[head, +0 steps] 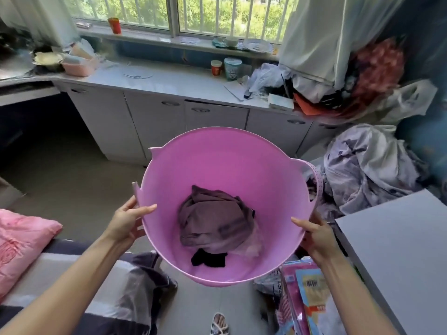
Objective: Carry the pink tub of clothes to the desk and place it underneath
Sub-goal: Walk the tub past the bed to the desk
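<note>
— Both hands hold the pink tub (225,165) by its rim, left hand (129,220) and right hand (314,234) on opposite sides, equally near. I've got it in the air, straight ahead.

— And the desk (169,79)?

— Ahead under the window; its open space lies far left. Tub's round, deep, tilted toward me, purple clothes (215,218) bunched at the bottom.

The person's two arms are bare, with no sleeves. The left hand (128,220) and right hand (315,234) wear nothing.
</note>
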